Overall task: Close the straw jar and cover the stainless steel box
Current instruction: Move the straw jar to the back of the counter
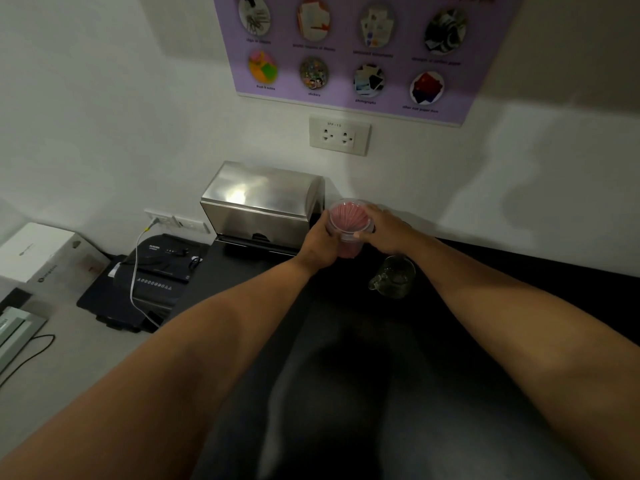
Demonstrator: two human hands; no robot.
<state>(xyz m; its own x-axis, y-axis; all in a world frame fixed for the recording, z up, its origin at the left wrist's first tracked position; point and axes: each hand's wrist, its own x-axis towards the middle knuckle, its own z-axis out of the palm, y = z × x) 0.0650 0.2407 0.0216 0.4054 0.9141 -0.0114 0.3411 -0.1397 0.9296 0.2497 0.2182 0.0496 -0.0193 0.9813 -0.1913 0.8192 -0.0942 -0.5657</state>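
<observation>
A clear straw jar [347, 221] full of pink straws stands on the black counter near the wall. My left hand [320, 245] wraps around the jar's left side. My right hand [382, 228] grips the clear lid at the jar's top from the right. Whether the lid sits fully on the jar I cannot tell. Just left of the jar stands the stainless steel box [261, 202], with its curved shiny cover down over it.
A clear glass mug [394, 277] sits on the black counter [346, 358] just in front of my right wrist. A black paper shredder [152, 271] with a white cable lies left of the counter. A white box [41, 252] is at far left. A wall socket [339, 135] is above.
</observation>
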